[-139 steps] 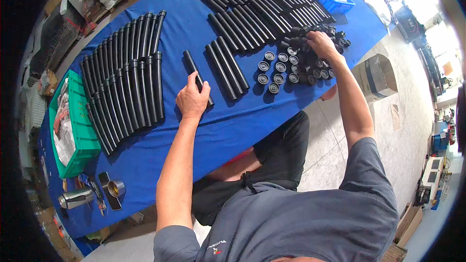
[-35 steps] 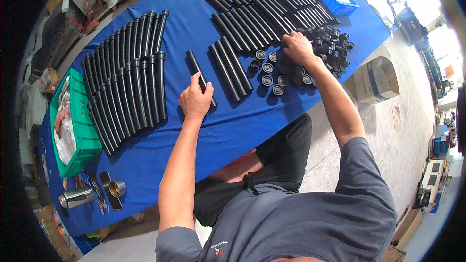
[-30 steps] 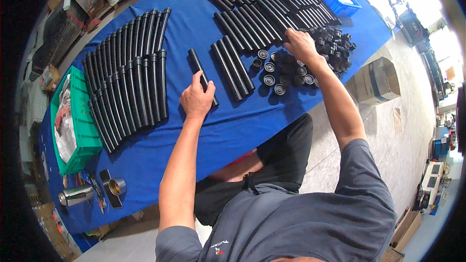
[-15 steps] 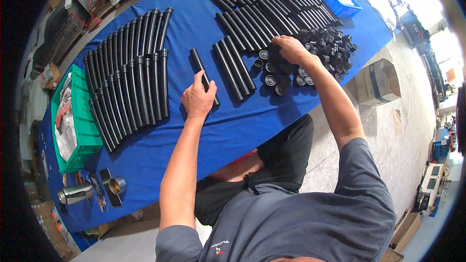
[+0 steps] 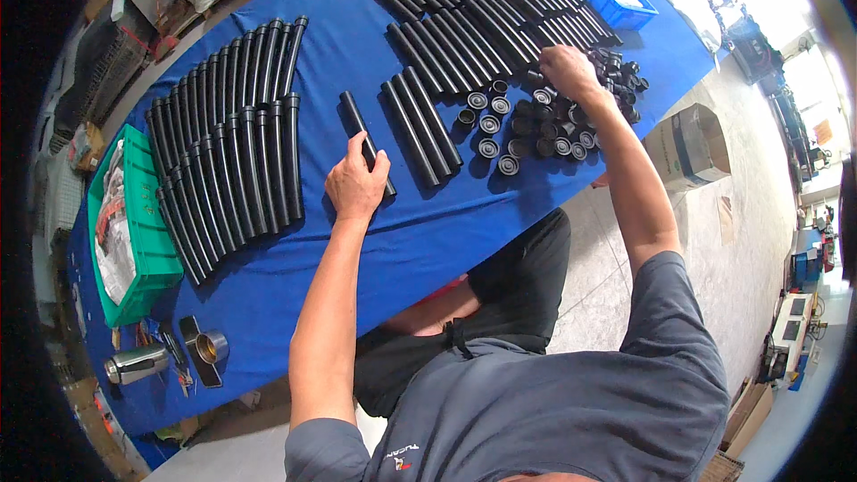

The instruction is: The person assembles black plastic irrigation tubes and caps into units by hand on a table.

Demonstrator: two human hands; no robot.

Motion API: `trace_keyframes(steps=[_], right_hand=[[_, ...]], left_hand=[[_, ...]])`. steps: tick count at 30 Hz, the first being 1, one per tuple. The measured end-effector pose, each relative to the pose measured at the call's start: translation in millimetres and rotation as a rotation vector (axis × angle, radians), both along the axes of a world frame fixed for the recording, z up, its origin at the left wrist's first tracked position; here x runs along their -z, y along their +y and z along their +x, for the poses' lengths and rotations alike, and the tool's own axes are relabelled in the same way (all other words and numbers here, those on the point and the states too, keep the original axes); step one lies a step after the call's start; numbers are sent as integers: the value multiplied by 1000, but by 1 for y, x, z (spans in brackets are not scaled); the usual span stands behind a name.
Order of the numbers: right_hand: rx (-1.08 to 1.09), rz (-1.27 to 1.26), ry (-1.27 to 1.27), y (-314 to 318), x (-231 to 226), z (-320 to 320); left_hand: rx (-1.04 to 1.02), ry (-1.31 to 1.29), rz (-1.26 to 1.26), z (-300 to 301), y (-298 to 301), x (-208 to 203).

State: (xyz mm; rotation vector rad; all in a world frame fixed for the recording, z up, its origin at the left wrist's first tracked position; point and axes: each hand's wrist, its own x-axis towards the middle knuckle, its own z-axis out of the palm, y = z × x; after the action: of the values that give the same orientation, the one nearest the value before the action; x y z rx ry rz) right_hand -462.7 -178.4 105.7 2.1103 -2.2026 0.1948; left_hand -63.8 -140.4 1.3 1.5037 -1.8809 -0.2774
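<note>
My left hand (image 5: 355,187) is closed around the lower part of a black tube (image 5: 352,112), which lies slanted on the blue cloth. Just right of it are three more loose black tubes (image 5: 423,129), side by side. My right hand (image 5: 571,71) is at the far side of a heap of black round caps (image 5: 625,80), its fingers curled down; what they hold, if anything, is hidden. Several caps (image 5: 488,125) lie spread out toward the loose tubes, some showing ringed faces. At the left stand two rows of black tubes with collared ends (image 5: 241,138), laid close together.
More plain black tubes (image 5: 486,22) cover the far table. Behind them is a blue bin (image 5: 625,18). A green crate (image 5: 156,254) sits at the left edge, near a steel flask (image 5: 138,364), a phone (image 5: 190,328) and a metal cup (image 5: 214,345). A carton (image 5: 683,152) is on the floor.
My right hand has moved right and slightly farther away over the caps. More caps now show where it was. My left hand still holds the same tube.
</note>
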Motion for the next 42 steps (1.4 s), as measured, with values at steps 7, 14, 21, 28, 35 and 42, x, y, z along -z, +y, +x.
trace_keyframes(steps=[7,14,21,28,35,42], right_hand=[[105,69,110,5,27,16],[122,39,134,9,29,27],[71,149,40,9,32,22],[-192,-52,19,14,40,14],[-148,-319,-66,22,39,10],[-62,-118,118,18,31,13]], left_hand=[[-7,5,130,-3,3,-7],[-8,-10,19,0,0,-2],[-3,-2,17,0,-1,0],[0,9,3,1,-1,1],[-6,6,8,-1,-1,1],[-20,-19,15,0,-1,2]])
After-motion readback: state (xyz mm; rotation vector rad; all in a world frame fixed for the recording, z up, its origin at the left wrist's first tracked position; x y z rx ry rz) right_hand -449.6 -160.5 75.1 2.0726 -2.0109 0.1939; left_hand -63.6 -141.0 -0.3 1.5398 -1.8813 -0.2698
